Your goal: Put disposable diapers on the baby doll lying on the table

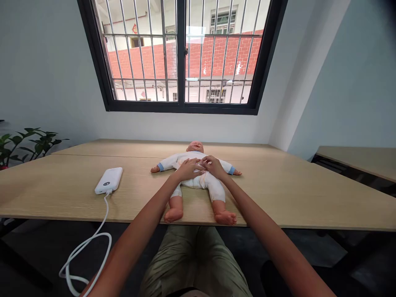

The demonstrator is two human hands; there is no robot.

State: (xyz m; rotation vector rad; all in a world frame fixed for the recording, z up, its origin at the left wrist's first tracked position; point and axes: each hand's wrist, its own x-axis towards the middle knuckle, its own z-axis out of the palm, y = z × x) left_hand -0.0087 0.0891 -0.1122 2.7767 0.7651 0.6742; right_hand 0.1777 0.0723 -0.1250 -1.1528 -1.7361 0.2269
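A baby doll (215,186) lies on its back on the table, its head toward the window and its bare feet at the near edge. It wears a white bodysuit (186,155) with blue cuffs, and its arms are spread. My left hand (189,169) rests flat across the doll's belly, fingers stretched out. Beside it, my right hand (214,166) has its fingers bent and pinched together at the front of the bodysuit. The fingertips of both hands nearly meet, and the cloth under them is mostly hidden.
A white power bank (109,180) lies on the wooden table (278,194) to the left. Its white cable (105,234) hangs over the near edge in loops. A leafy plant (40,142) stands at far left, and a barred window (181,106) is ahead.
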